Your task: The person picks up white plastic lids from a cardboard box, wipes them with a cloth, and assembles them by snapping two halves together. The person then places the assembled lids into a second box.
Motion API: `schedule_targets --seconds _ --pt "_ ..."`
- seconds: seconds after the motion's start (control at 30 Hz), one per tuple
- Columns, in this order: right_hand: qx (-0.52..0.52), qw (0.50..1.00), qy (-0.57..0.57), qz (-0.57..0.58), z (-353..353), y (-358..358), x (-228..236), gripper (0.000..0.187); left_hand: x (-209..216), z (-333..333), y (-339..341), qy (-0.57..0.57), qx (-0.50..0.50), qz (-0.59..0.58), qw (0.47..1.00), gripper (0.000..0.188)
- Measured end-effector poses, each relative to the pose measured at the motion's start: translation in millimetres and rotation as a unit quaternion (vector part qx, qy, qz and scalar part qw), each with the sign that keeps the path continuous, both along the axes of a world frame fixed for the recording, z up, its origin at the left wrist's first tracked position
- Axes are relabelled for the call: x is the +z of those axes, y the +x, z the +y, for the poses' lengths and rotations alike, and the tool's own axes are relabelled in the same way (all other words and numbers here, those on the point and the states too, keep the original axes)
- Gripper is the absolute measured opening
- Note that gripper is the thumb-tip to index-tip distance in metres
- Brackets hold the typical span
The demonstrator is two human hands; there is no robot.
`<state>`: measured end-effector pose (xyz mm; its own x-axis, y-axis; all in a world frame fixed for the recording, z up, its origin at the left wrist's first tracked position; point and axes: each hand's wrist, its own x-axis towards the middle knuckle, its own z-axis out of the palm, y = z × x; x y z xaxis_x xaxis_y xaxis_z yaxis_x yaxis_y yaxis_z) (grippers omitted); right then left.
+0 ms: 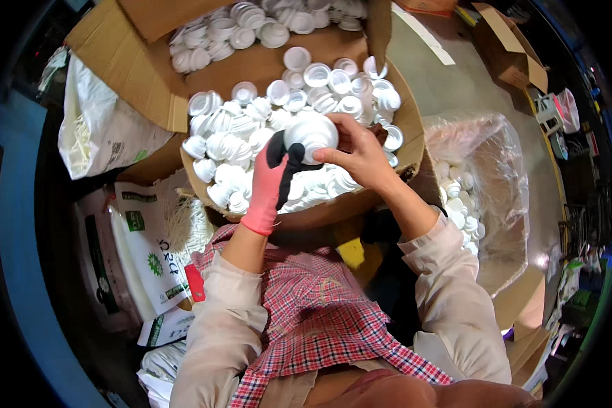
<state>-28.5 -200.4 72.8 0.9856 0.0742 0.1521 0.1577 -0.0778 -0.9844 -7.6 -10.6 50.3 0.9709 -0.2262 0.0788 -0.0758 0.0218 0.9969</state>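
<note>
A round white stepped plastic cap is held between my two hands above a big cardboard box. My left hand, in a pink glove with black fingers, grips its left side. From the right, my bare right hand holds the rim, thumb on the near side and fingers bent behind. Whether several caps are nested in this piece, I cannot tell. Many similar white caps lie heaped in the box under my hands, some facing up and some on edge.
Another pile of white caps lies behind the box's raised flap. At right stands a box lined with clear plastic, holding white pieces. White printed sacks are at left. An open carton sits on the floor at far right.
</note>
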Motion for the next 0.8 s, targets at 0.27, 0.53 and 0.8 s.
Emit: schedule_targets --seconds 0.27,0.53,0.8 --pt "-0.154 0.987 0.038 -0.024 -154.1 -49.8 48.7 0.054 -8.9 -1.5 13.5 -0.138 -0.105 0.068 0.982 0.051" --pt "-0.451 0.770 -0.315 0.325 -377.5 -208.6 -189.2 0.075 -18.2 -24.9 11.2 0.021 -0.117 0.102 0.988 0.045" --pt "-0.493 0.752 -0.292 0.326 -350.8 -222.2 -319.9 0.072 -41.0 -37.1 22.8 0.030 -0.094 0.132 0.986 0.043"
